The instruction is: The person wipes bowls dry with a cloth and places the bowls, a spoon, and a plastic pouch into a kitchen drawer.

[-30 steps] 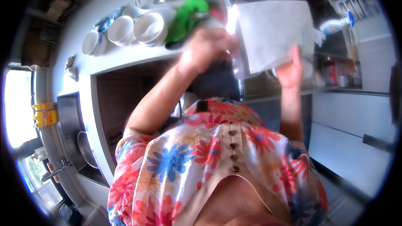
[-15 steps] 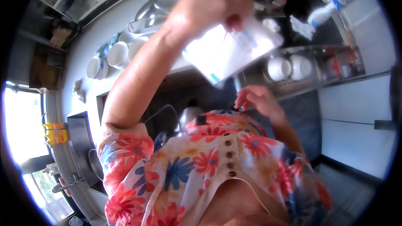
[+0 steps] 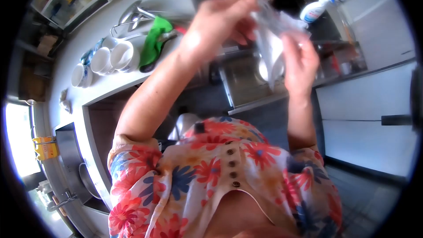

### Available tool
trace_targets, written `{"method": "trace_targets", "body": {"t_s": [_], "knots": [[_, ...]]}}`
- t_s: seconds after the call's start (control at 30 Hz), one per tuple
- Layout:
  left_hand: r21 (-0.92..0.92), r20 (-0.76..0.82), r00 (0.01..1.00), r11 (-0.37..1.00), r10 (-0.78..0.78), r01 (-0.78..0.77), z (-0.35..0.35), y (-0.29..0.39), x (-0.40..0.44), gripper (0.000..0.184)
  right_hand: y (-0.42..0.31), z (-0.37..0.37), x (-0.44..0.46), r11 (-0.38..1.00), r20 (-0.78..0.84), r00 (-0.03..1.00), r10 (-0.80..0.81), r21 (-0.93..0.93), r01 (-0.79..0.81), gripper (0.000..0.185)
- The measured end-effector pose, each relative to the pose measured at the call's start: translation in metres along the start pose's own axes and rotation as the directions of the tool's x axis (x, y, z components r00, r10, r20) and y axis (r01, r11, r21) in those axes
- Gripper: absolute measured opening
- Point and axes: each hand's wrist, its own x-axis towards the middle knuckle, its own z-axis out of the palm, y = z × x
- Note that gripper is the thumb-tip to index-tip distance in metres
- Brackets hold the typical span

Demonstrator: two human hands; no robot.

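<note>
A white, partly clear plastic bag (image 3: 269,44) hangs between my two hands, crumpled and blurred by motion. My left hand (image 3: 227,20) pinches its upper edge, with the fingers closed at the top. On the other side, my right hand (image 3: 302,59) has its fingers and thumb closed on the bag's right edge. Behind the bag, a white bowl (image 3: 263,70) shows in part on the lower shelf.
Several white bowls (image 3: 124,56) stand on the counter at left, beside a green cloth (image 3: 154,44) and metal ladles (image 3: 131,15). A spray bottle (image 3: 315,11) lies at upper right. A yellow packet (image 3: 45,148) is by the window.
My right hand has risen from near my body and taken hold of the bag. The bag, flat and spread before, is now narrow and crumpled. My left hand has moved slightly down.
</note>
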Motion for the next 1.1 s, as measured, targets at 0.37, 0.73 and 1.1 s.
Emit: {"method": "trace_targets", "body": {"t_s": [0.37, 0.73, 1.1], "knots": [[-0.302, 0.046, 0.993, 0.946, -0.107, 0.116, -0.038, -0.086, 0.009, 0.022, 0.012, -0.037, -0.004, 0.891, 0.211, 0.942, 0.261, 0.324, -0.319, 0.013], [-0.164, -0.114, 0.993, 0.986, 0.011, -0.030, -0.023, -0.072, -0.017, 0.012, 0.026, -0.040, -0.010, 0.976, 0.121, 0.983, 0.139, 0.152, -0.156, 0.015], [-0.193, 0.108, 0.984, 0.968, -0.140, 0.159, -0.041, -0.112, -0.032, 0.042, 0.035, -0.017, 0.002, 0.830, 0.049, 0.878, 0.476, 0.307, -0.466, 0.017]]}}
